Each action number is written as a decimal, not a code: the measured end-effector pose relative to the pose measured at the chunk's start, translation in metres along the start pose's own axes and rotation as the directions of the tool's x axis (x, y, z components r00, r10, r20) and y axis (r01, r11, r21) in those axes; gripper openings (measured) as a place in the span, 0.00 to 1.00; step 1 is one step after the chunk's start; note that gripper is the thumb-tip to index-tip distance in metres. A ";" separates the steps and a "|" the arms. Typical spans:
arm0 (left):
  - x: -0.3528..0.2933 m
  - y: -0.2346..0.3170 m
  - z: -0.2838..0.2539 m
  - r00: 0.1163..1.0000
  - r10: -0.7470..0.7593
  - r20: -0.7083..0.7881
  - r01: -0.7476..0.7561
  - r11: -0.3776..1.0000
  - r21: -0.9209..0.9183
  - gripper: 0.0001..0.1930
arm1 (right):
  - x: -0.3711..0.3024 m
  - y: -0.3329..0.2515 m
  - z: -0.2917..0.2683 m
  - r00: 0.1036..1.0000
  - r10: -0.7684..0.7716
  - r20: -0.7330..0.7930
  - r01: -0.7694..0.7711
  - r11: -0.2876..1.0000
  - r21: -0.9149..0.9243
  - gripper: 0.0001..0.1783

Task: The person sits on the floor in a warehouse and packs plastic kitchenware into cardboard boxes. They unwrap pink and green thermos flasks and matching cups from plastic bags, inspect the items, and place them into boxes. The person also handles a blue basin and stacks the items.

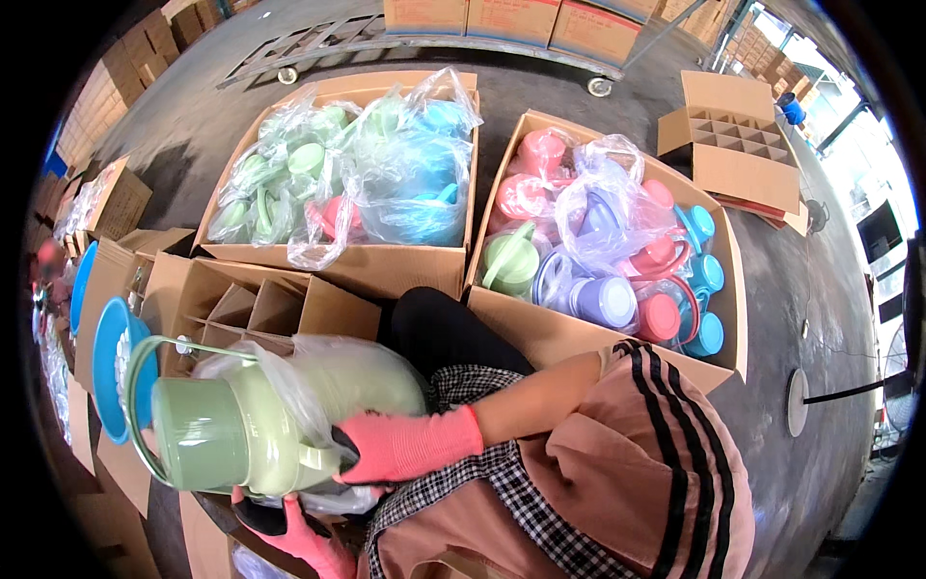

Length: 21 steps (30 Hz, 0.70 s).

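A large pale green thermos flask (318, 386) lies on its side across my lap, its darker green cup lid (198, 434) pointing left. Its thin green carrying handle (198, 344) loops up over the lid. A clear plastic bag (289, 391) is bunched around the flask's body. My right hand (405, 447), in a pink glove with dark fingertips, is closed on the flask's side by its small side grip. Below the neck, my left hand (299, 536), gloved alike, supports the flask with bent fingers; part of that hand is hidden.
An open carton (405, 268) of bagged green and blue flasks stands ahead. Another carton (540, 333) holds pink, purple and blue ones. A divided carton (338, 314) and a blue basin (111, 386) are at left. A loaded cart (424, 43) stands behind; a divided box (738, 169) is far right.
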<state>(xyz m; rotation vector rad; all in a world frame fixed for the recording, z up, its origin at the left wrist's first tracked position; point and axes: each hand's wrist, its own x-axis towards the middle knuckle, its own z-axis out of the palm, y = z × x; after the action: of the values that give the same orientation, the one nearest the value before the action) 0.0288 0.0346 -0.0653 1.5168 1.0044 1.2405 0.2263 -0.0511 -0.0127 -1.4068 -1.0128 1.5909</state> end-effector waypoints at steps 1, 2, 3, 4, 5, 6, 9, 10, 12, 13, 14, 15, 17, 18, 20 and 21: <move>-0.003 -0.003 -0.006 1.000 -0.014 -0.014 0.014 1.000 0.007 0.25 | -0.001 0.007 0.002 1.000 -0.007 -0.001 0.007 0.999 -0.037 0.19; -0.005 -0.014 -0.020 0.999 -0.034 -0.003 0.034 0.999 -0.012 0.24 | -0.002 0.015 0.003 1.000 -0.015 -0.003 0.015 0.997 -0.073 0.19; -0.006 -0.028 -0.038 0.999 -0.048 0.011 0.048 0.998 -0.029 0.22 | -0.001 0.026 0.004 0.998 -0.057 -0.011 0.054 0.986 -0.160 0.20; -0.006 -0.024 -0.042 0.998 -0.065 0.009 0.065 0.997 -0.045 0.20 | 0.004 0.038 0.007 0.995 -0.096 -0.003 0.092 0.964 -0.251 0.21; -0.010 -0.024 -0.039 0.990 0.140 -0.003 -0.139 0.987 0.075 0.17 | 0.008 0.045 0.008 0.991 -0.135 0.006 0.129 0.932 -0.339 0.21; -0.011 -0.002 -0.037 0.996 0.037 -0.079 -0.016 0.969 0.248 0.17 | 0.006 0.046 0.007 0.981 -0.192 0.038 0.193 0.911 -0.364 0.21; -0.010 0.015 -0.028 0.875 0.483 0.022 -0.399 0.695 0.598 0.18 | -0.003 0.040 -0.005 0.957 -0.257 0.134 0.290 0.862 -0.415 0.21; -0.011 0.037 0.001 0.914 0.316 -0.254 -0.190 0.888 0.418 0.18 | -0.005 0.038 -0.016 0.941 -0.285 0.184 0.339 0.820 -0.462 0.21; -0.005 0.043 0.003 0.882 0.110 -0.458 0.017 0.964 0.264 0.18 | -0.018 0.035 -0.051 0.905 -0.336 0.261 0.426 0.733 -0.531 0.21; 0.000 0.041 -0.006 0.882 0.131 -0.452 0.005 0.958 0.286 0.18 | -0.027 0.029 -0.078 0.913 -0.364 0.185 0.408 0.799 -0.441 0.21; 0.001 0.042 -0.011 0.886 0.154 -0.438 -0.020 0.955 0.297 0.18 | -0.036 0.022 -0.109 0.918 -0.380 0.116 0.396 0.852 -0.343 0.21; 0.004 0.042 -0.013 0.892 0.171 -0.417 -0.042 0.953 0.301 0.18 | -0.040 0.033 -0.141 0.857 -0.503 -0.110 0.442 0.828 -0.346 0.20; 0.010 0.037 -0.011 0.903 0.181 -0.388 -0.067 0.955 0.290 0.18 | -0.058 0.066 -0.217 0.773 -0.313 -0.551 0.206 0.946 -0.249 0.19; 0.013 0.036 -0.009 0.911 0.177 -0.373 -0.071 0.957 0.282 0.18 | -0.065 0.097 -0.254 0.604 -0.369 -0.707 0.184 0.927 -0.328 0.22; 0.019 0.033 -0.005 0.925 0.159 -0.345 -0.070 0.964 0.257 0.18 | -0.111 0.151 -0.308 0.538 -0.128 -0.833 -0.038 0.984 -0.175 0.24; 0.025 0.032 -0.001 0.935 0.152 -0.320 -0.077 0.969 0.235 0.18 | -0.144 0.209 -0.346 0.601 0.004 -0.799 -0.229 0.959 -0.168 0.23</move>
<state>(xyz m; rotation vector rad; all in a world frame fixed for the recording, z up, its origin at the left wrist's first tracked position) 0.0338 0.0505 -0.0283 1.5815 1.3270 1.5505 0.5756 -0.2397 -0.1752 -2.1200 -0.5694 0.7155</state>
